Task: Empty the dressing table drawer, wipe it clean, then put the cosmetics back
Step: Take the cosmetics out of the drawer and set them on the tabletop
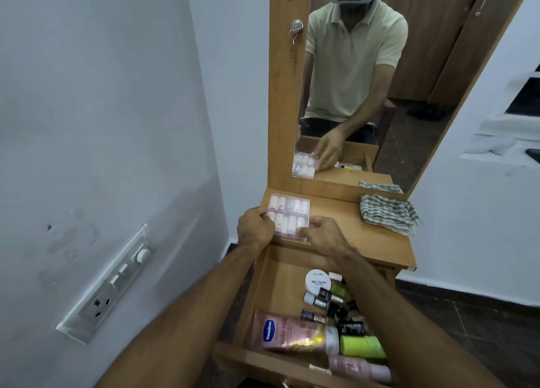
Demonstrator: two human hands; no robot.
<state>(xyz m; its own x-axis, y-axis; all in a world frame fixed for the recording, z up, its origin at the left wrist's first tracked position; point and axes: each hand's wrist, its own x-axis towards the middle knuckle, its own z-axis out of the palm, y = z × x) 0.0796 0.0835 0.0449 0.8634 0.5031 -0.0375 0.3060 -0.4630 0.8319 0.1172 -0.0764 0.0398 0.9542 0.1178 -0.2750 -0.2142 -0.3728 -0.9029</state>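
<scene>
On my left the white wall [117,124] runs close alongside the unit, with a switch and socket plate [108,285] at drawer height, so I have little room on that side. My left hand [255,227] grips the near left edge of the clear nail box [289,216], and my right hand [323,231] pinches its near right corner; the box lies flat on the left part of the wooden bench [365,241], its near side right at the bench's front edge and its far side just short of the mirror [365,81] frame. To the right of the box the bench top is bare up to the striped cloth [388,213], which is bunched at the far right corner. Nearer me the open drawer [280,279] has bare floor on its left half, while the cosmetics crowd its right and near parts: a white nail polish jar [318,282], small dark bottles [324,297], a pink Vaseline tube [289,333] lying along the near wall, and a green tube [362,346].
</scene>
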